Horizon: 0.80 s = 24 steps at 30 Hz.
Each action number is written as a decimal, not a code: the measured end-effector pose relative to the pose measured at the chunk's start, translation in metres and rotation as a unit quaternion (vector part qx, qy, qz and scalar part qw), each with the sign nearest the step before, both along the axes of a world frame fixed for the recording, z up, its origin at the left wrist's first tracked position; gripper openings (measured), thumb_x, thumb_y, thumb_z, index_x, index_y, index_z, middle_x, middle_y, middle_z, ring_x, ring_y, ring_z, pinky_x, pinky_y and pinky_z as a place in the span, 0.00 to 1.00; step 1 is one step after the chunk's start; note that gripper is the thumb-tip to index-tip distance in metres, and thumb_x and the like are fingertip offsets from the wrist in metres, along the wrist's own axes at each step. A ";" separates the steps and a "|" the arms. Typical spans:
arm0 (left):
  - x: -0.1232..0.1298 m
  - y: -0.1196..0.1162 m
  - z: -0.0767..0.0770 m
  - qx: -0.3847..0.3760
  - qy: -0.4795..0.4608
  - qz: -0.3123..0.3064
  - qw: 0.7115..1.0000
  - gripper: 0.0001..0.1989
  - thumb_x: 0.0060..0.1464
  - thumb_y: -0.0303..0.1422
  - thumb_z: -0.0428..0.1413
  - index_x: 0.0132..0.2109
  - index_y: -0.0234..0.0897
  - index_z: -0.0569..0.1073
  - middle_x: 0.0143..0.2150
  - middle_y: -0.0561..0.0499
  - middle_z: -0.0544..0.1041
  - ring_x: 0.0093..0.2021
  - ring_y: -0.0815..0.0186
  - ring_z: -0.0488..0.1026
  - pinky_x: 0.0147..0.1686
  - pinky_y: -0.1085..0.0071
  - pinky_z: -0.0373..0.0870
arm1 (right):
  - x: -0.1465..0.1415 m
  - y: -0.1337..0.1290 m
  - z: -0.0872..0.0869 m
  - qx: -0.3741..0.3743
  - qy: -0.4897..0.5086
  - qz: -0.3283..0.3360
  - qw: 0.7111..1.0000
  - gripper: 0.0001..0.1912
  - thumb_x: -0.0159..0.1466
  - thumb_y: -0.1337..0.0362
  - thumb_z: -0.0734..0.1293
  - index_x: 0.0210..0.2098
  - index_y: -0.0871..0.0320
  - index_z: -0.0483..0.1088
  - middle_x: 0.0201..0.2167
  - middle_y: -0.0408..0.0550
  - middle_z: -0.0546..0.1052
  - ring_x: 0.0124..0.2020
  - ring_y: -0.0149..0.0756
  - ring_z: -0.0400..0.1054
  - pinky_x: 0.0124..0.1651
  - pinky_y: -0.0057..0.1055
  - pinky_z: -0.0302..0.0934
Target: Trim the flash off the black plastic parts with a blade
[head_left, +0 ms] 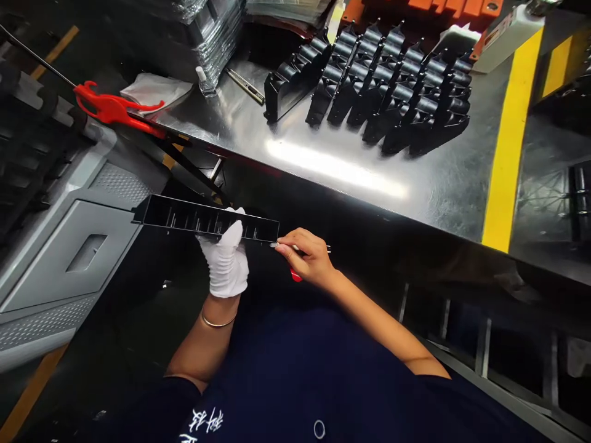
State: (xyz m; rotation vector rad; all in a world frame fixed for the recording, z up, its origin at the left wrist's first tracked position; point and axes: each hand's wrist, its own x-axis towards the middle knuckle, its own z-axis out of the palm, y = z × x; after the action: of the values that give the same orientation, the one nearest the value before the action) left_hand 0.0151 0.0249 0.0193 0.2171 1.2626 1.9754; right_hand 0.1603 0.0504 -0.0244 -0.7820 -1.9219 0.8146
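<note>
My left hand (225, 255), in a white glove, is closed around a long black plastic part (184, 215) with a row of slots along it. The part is held out level in front of my body, off the table's front edge. At its right end my right hand (307, 255), bare, has its thumb and forefinger pinched together close to the part's corner. A small tool with a red piece (296, 275) pokes out below the right palm, and thin metal ends show behind the knuckles. The fingers hide most of this tool, so its kind is unclear.
Several ribbed black plastic parts (388, 86) stand in a row on the metal table (443, 191). Behind them are orange trays (425, 12) and a white bottle (508, 40). A metal cutter (245, 85) lies left. A red plastic tool (108, 107) overhangs the left edge.
</note>
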 end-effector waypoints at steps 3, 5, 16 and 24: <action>-0.002 -0.001 0.002 -0.010 -0.001 0.009 1.000 0.22 0.38 0.30 0.69 0.42 0.42 0.72 0.41 0.56 0.76 0.45 0.65 0.76 0.58 0.58 0.70 | 0.000 0.000 0.006 0.014 0.019 0.013 1.000 0.07 0.63 0.66 0.67 0.34 0.66 0.74 0.31 0.45 0.73 0.34 0.15 0.65 0.38 0.14 0.62; -0.003 -0.001 0.002 -0.009 0.013 0.017 1.000 0.23 0.38 0.30 0.69 0.43 0.42 0.72 0.42 0.56 0.76 0.45 0.66 0.76 0.57 0.60 0.71 | 0.001 0.001 0.011 0.005 0.023 0.007 1.000 0.07 0.63 0.66 0.67 0.34 0.66 0.74 0.31 0.46 0.73 0.34 0.15 0.66 0.38 0.14 0.62; -0.009 -0.005 -0.011 -0.005 0.085 0.015 0.996 0.29 0.40 0.27 0.69 0.51 0.43 0.69 0.49 0.53 0.75 0.48 0.65 0.75 0.58 0.60 0.71 | -0.003 0.009 -0.001 -0.011 0.005 -0.028 1.000 0.11 0.63 0.63 0.67 0.33 0.66 0.76 0.30 0.46 0.73 0.32 0.14 0.66 0.37 0.13 0.61; -0.016 -0.006 -0.005 -0.044 0.084 -0.025 0.995 0.37 0.35 0.28 0.71 0.55 0.43 0.70 0.54 0.50 0.74 0.53 0.59 0.74 0.61 0.55 0.68 | -0.002 0.016 -0.012 -0.041 0.010 -0.025 0.999 0.11 0.63 0.62 0.67 0.33 0.64 0.77 0.30 0.45 0.73 0.32 0.14 0.66 0.37 0.12 0.60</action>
State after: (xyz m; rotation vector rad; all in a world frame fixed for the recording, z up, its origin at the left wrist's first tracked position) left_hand -0.0007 0.0186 0.0147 0.3744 1.4345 1.8844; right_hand 0.1585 0.0665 -0.0360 -0.8654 -1.8526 0.8725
